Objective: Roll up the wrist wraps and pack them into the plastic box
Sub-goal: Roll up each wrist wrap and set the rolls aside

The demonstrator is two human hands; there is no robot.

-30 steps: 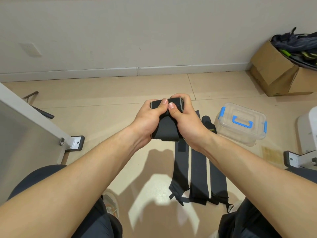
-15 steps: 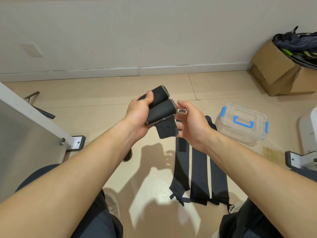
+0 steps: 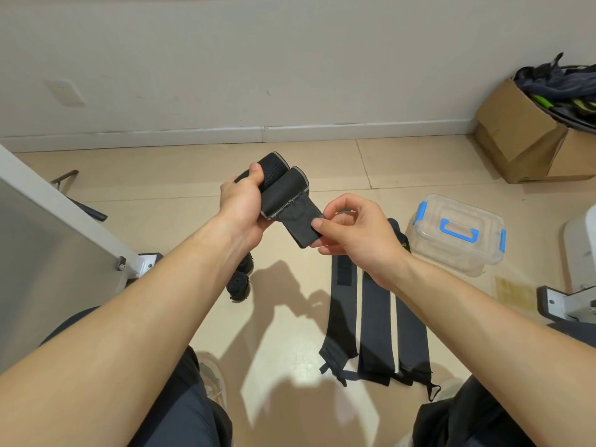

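Since a moment ago, my right hand (image 3: 351, 233) has pinched the loose tab of the rolled wrap (image 3: 283, 191) clamped in my left hand (image 3: 242, 204). Flat wraps (image 3: 374, 321) lie lengthwise below; the plastic box (image 3: 458, 233) sits shut, nearer my right.

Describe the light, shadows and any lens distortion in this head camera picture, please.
Head view: hard light from behind and above throws sharp arm shadows on the floor, with a bright glare patch near the flat wraps; the wide lens bows the baseboard and stretches the forearms; the rolled wrap looks sharp.
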